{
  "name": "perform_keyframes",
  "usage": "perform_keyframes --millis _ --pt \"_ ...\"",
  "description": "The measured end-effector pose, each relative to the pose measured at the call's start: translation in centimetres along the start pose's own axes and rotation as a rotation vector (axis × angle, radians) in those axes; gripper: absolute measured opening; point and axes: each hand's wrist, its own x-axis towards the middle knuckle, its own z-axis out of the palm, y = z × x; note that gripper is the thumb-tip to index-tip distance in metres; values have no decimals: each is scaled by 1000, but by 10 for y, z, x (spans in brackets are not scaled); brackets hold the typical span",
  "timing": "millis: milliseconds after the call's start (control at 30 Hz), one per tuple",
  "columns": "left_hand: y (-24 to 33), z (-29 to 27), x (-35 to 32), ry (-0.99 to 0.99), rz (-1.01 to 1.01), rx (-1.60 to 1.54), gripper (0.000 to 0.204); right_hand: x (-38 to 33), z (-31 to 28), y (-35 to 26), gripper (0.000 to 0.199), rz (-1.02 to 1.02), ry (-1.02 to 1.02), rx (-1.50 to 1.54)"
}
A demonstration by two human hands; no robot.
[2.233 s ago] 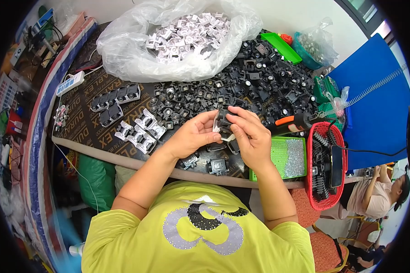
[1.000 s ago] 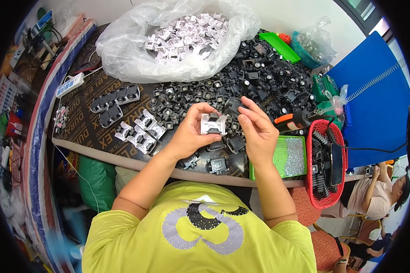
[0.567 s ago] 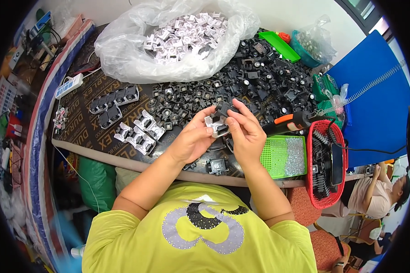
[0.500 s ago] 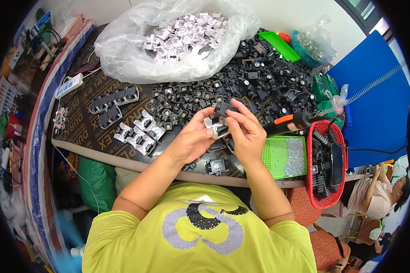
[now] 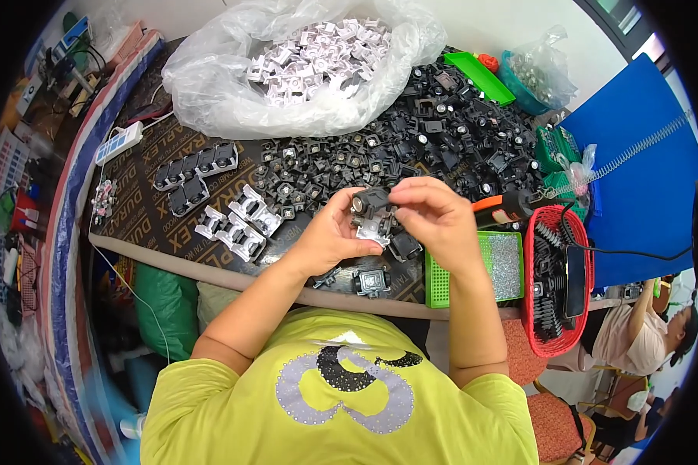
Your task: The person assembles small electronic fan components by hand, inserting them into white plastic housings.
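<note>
My left hand (image 5: 329, 239) is closed around a silvery plastic bracket (image 5: 373, 229) that has a squarish black plastic housing (image 5: 372, 200) against its upper end. At the right edge of that housing, the curled fingers of my right hand (image 5: 440, 221) are pinched; the exact contact is partly covered by the fingers. Both hands are raised over the front of the table. Just below them lies another black square housing (image 5: 372, 282). Several silvery brackets (image 5: 242, 225) sit together to the left, with rows of black housings (image 5: 195, 174) behind them.
Loose black parts (image 5: 465, 132) cover the table's back right. Behind stands a plastic bag (image 5: 209, 101) of white brackets (image 5: 322, 62). To the right are a green tray (image 5: 437, 280) of small screws, an orange-and-black electric screwdriver (image 5: 508, 208) on a coiled cord, and a red basket (image 5: 529, 310).
The held bracket and housing have been turned and lowered slightly toward me. My right hand has shifted right and down, its fingers now beside the housing.
</note>
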Motion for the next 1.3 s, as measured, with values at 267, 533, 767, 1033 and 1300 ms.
perform_keyframes --millis 267,533,767,1033,1300 --pt "-1 -17 -2 -220 -116 -44 90 11 -18 -27 32 201 -366 -320" --pt "12 -17 -5 -202 -182 -82 90 19 -25 -15 33 85 -231 -27" --pt "-24 -12 10 385 404 698 72 -12 39 21 50 -23 235 -253" --pt "-17 0 6 410 356 751 68 -21 47 27 50 -41 274 -314" --pt "-16 3 4 442 390 860 69 -20 54 16 50 -78 282 -454"
